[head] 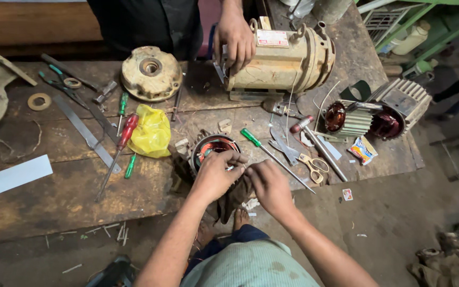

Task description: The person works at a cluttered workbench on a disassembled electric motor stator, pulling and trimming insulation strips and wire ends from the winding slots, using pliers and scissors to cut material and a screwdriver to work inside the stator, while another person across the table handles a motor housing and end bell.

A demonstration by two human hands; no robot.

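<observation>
Two hands, mine, meet at the near edge of a worn, oil-stained wooden workbench (54, 202); the floor around it is grey and littered. My left hand (214, 175) curls over the rim of a small motor stator (212, 147) with copper windings, which sits on a dark rag at the bench edge. My right hand (270, 187) is just beside it, fingertips pinched together against the left; I cannot tell what, if anything, they grip. One other person stands across the bench, one hand (235, 40) resting on a large beige motor housing (282, 61). I count two more finned stators (378, 114) at the right, one round end cover (151, 73), one yellow plastic bag (152, 132), one red-handled screwdriver (126, 133), three green-handled ones (251, 137), one pair of scissors (309, 162)
</observation>
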